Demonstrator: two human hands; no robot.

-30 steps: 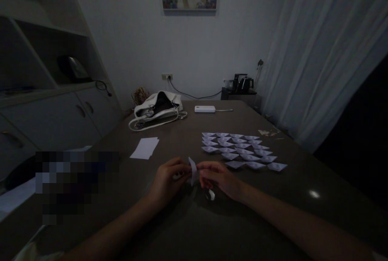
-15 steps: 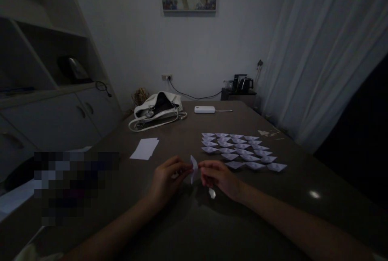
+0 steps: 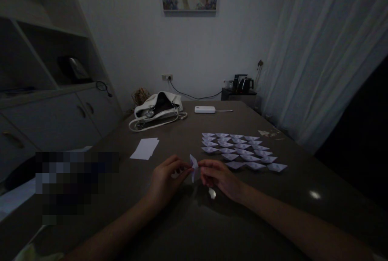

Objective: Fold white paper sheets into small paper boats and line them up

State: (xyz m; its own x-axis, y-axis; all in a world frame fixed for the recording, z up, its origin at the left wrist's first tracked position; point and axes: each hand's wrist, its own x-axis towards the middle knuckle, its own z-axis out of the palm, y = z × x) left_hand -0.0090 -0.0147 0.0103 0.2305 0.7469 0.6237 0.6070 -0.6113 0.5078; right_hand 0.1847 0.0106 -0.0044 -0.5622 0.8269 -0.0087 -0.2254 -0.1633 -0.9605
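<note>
Between my hands, just above the table, a small folded white paper boat (image 3: 193, 168) is held on end, its long points up and down. My left hand (image 3: 166, 175) pinches it from the left with thumb and fingers. From the right, the fingertips of my right hand (image 3: 218, 175) close on its other side, the remaining fingers curled. Several finished paper boats (image 3: 241, 146) stand in rows on the table beyond my right hand. Below that hand shows a bright white patch (image 3: 212, 193); whether it is paper or a reflection I cannot make out.
Blank white paper sheets (image 3: 145, 148) lie on the brown table (image 3: 182, 228) at left. Behind them is an open white handbag (image 3: 159, 111). A white power bank (image 3: 205, 110) with a short cable lies at the far end. Paper scraps (image 3: 268, 133) are near the right edge.
The paper boat has tipped very slightly between my fingers. Both hands keep nearly the same place and grip.
</note>
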